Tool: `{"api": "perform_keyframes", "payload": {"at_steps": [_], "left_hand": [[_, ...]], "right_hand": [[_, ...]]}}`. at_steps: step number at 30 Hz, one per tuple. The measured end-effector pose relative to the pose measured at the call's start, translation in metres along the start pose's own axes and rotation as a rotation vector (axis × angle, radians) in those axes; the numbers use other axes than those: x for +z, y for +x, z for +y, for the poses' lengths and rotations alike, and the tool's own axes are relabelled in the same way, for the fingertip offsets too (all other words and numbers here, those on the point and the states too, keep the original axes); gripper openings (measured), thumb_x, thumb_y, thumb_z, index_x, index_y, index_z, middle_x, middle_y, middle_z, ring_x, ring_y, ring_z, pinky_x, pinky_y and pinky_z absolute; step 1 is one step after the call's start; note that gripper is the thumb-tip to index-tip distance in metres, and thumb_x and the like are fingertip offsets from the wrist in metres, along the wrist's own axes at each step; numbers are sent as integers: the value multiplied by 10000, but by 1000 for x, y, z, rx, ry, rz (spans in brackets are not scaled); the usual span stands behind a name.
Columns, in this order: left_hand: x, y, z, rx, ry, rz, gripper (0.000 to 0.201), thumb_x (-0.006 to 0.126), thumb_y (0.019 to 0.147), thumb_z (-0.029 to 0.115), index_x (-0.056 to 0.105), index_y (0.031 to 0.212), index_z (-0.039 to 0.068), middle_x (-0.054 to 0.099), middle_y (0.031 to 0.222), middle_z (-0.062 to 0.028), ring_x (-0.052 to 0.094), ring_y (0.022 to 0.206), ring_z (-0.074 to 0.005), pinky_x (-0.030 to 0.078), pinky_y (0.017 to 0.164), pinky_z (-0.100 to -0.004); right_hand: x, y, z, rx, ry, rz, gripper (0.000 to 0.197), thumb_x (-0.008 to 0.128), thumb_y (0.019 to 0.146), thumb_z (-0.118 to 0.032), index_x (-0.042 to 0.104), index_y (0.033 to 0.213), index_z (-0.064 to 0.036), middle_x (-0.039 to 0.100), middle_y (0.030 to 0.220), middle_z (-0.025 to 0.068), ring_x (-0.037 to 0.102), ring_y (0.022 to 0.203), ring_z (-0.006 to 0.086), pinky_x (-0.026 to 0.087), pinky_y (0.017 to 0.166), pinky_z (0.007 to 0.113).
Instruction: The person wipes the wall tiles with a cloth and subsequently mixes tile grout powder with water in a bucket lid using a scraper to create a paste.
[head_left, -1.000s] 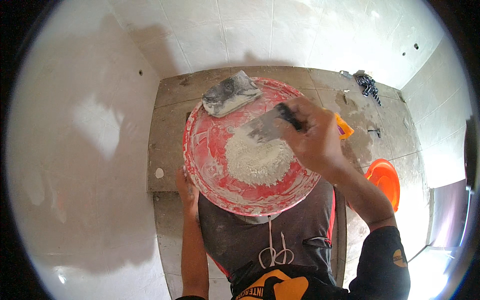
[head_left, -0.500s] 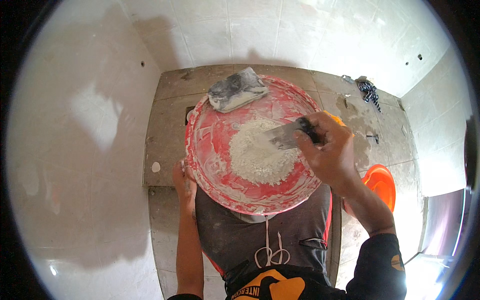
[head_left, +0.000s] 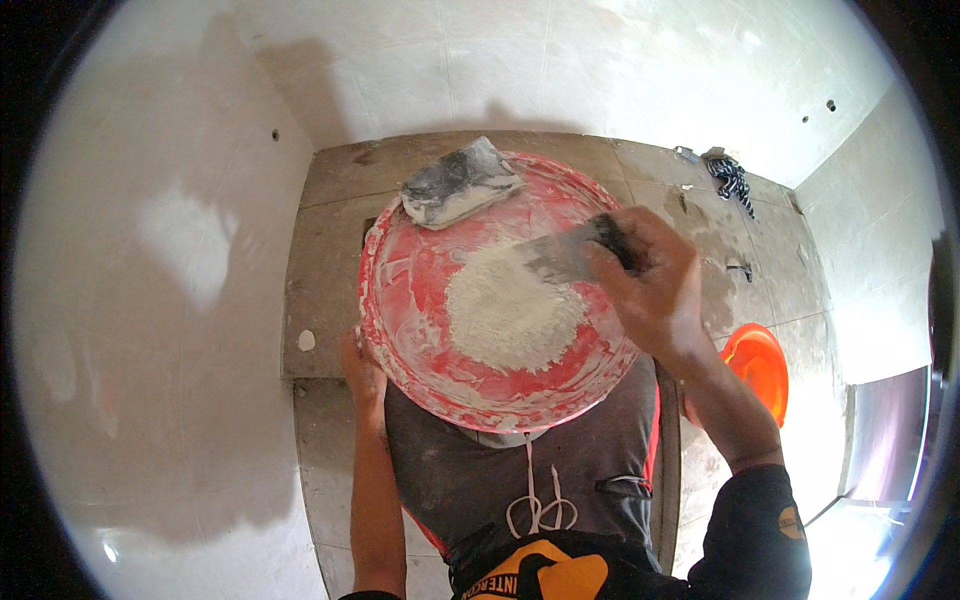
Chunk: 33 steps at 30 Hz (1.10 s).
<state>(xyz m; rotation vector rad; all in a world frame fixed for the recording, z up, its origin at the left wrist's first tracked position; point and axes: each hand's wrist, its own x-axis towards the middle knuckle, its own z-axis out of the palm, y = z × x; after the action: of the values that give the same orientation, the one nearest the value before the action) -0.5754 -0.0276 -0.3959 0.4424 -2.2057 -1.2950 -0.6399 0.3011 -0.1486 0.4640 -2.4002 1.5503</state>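
A round red basin (head_left: 425, 385), smeared with white residue, rests over my lap. In it lies a mound of white powder (head_left: 505, 325). My right hand (head_left: 655, 275) is closed round the dark handle of a putty knife (head_left: 560, 255); its metal blade, blurred by motion, is over the mound's upper right side. My left hand (head_left: 363, 372) is at the basin's left rim, gripping it from the side, with the fingertips mostly hidden. A grey, flat, roughly rectangular piece (head_left: 462, 185) coated with white sits across the basin's far left rim.
An orange bowl (head_left: 758, 370) stands on the floor right of my right forearm. Farther right lie a dark patterned cloth (head_left: 733, 185) and a small dark object (head_left: 741, 271). Pale tiled walls (head_left: 160, 330) enclose the tiled floor (head_left: 330, 250) on the left, far and right sides.
The putty knife in my right hand has moved slightly away from me and left across the powder, whose heap looks flatter and more spread. My left hand stays at the rim.
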Motion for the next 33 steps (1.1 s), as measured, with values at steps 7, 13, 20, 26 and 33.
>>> {"api": "perform_keyframes", "payload": {"at_steps": [7, 13, 20, 26, 33], "left_hand": [[-8, 0, -21, -33, 16, -98, 376, 462, 962, 310, 585, 1005, -42, 594, 933, -175, 582, 846, -275, 444, 773, -385], [-4, 1, 2, -119, -55, -10, 425, 474, 965, 372, 574, 979, -42, 588, 904, -162, 567, 807, -244, 445, 757, -373], [-4, 1, -18, -111, -198, 18, 387, 477, 968, 326, 567, 932, -49, 572, 857, -145, 552, 785, -230, 427, 747, -356], [1, -1, 6, -72, -109, 21, 365, 488, 966, 310, 571, 904, -39, 562, 810, -121, 532, 736, -212, 420, 706, -349], [5, -1, -17, -93, -218, -5, 391, 464, 972, 327, 573, 911, -43, 551, 813, -128, 548, 769, -230, 425, 705, -367]], "right_hand": [[7, -1, 6, -105, 13, -173, 175, 683, 801, -64, 619, 954, -11, 657, 819, 98, 632, 687, 164, 502, 632, 288], [-11, -2, 3, -280, -69, -236, 144, 663, 799, 4, 624, 934, -28, 664, 828, 93, 663, 750, 166, 513, 648, 286], [-7, 13, -1, -550, -103, -449, 218, 659, 730, 87, 624, 912, -28, 672, 837, 89, 676, 759, 228, 540, 667, 312], [-29, 8, 8, -545, -127, -397, 221, 650, 725, 112, 614, 892, -28, 675, 830, 88, 683, 772, 225, 545, 654, 310], [-24, 0, 7, -447, 31, -192, 210, 657, 748, 93, 606, 907, -35, 674, 836, 90, 683, 771, 213, 541, 649, 302]]}}
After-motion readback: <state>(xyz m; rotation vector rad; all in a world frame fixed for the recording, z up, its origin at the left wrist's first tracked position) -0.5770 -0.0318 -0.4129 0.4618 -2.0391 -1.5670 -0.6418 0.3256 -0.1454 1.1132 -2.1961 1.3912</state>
